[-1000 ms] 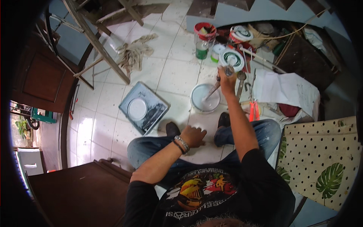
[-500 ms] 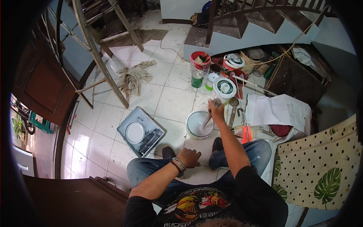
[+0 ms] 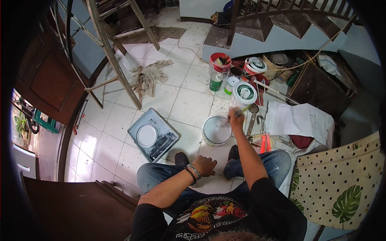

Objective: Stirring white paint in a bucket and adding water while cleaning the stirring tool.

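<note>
An open white bucket (image 3: 212, 142) of pale grey paint (image 3: 212, 129) stands on the floor in front of my feet. My right hand (image 3: 237, 117) is closed round a short stick (image 3: 224, 124) above its right rim. The stick slants down to the left into the paint; motion blurs its lower end, and my fingers cover its grip. My left hand (image 3: 204, 166) hangs over my left knee, fingers loosely curled, with nothing seen in it. Left of the bucket, a grey paint tray (image 3: 164, 139) lies with a round white lid (image 3: 147, 135) on it.
Behind the bucket stand a lidded pail (image 3: 244, 94), a green-labelled bottle (image 3: 215, 82) and a red bucket (image 3: 219, 60). A wooden ladder (image 3: 116, 66) and a crumpled rag (image 3: 149, 76) are at the far left. Stairs (image 3: 277, 34) rise at the far right, and a white sheet (image 3: 295, 117) lies nearer.
The stick in my right hand has tilted lower, and the hand has moved slightly down relative to the bucket. My left hand stays in place. The view has shifted a little.
</note>
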A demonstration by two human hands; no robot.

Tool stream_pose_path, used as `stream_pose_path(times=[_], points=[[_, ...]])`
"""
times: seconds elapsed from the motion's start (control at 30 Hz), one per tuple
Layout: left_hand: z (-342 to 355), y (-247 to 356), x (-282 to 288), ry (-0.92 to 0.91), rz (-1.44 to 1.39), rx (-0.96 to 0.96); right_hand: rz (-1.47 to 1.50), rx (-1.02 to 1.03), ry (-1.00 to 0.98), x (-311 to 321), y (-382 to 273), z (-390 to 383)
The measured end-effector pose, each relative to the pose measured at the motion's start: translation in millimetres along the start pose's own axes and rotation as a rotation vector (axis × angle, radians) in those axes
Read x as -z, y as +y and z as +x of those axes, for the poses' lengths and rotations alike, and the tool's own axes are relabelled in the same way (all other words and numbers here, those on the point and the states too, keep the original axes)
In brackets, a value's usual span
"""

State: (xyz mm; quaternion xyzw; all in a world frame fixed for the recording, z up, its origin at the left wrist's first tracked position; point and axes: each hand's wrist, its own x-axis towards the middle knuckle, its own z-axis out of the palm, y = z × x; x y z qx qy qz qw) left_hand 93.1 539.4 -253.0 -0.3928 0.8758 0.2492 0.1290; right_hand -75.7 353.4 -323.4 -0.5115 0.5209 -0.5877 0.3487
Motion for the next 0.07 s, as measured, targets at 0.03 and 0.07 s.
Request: stream_pose_path(times=[0.03, 0.07], points=[[1.1, -2.3, -2.1, -0.001, 0.011, 0.008, 0.026, 0.07, -0.114, -1.0, 3.7, -5.0], [0.5, -2.0, -4.6, 0.031, 0.025, 0.0, 0.029, 0.071, -0.12, -3.8, 5.1, -4.0]])
